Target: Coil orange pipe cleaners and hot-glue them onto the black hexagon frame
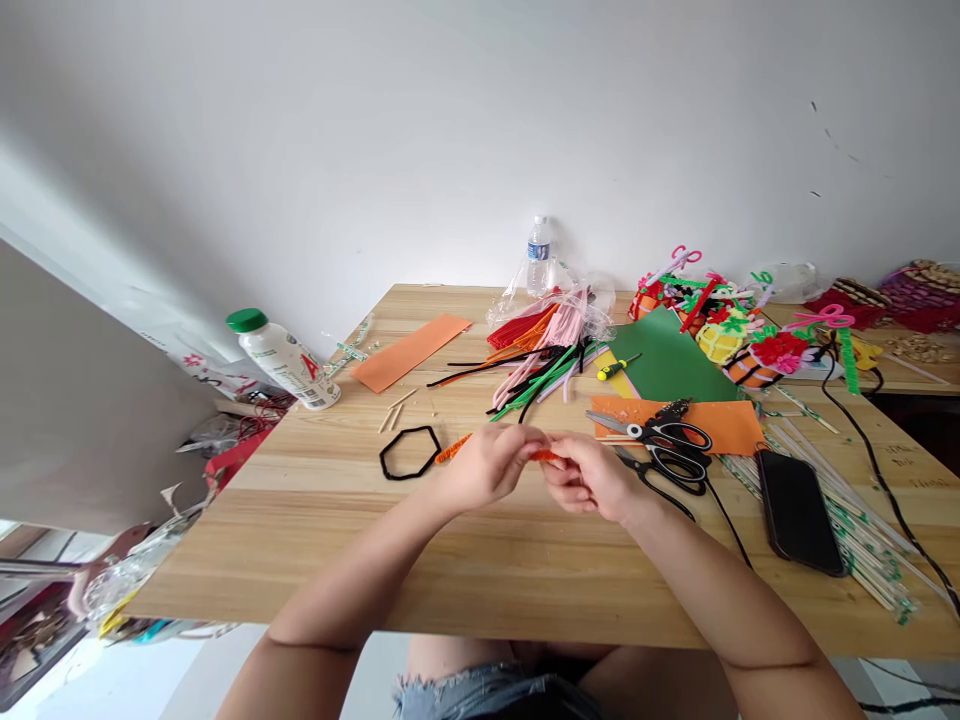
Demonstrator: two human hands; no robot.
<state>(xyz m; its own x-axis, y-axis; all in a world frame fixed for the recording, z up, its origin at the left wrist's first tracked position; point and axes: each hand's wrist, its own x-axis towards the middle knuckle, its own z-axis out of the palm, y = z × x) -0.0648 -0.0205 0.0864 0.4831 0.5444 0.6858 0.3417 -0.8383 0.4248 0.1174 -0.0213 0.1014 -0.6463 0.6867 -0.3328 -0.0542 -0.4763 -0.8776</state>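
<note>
An orange pipe cleaner (454,448) runs through both my hands just above the wooden table. My left hand (491,465) is closed around it, and one end sticks out on the left. Close beside it, my right hand (589,475) pinches the same orange strand, with a short piece showing between the hands. Part of the strand is hidden by my fingers. Left of my hands lies a black pipe cleaner hexagon (384,468). Two pairs of scissors (679,435) lie just right of my right hand.
Bundled coloured pipe cleaners (517,330), a water bottle (538,255) and green paper (667,350) are at the back. A white bottle (289,362) stands at the left edge. Right are a phone (801,510), wrapped sticks (874,560), a cable (874,460) and colourful crafts (772,355).
</note>
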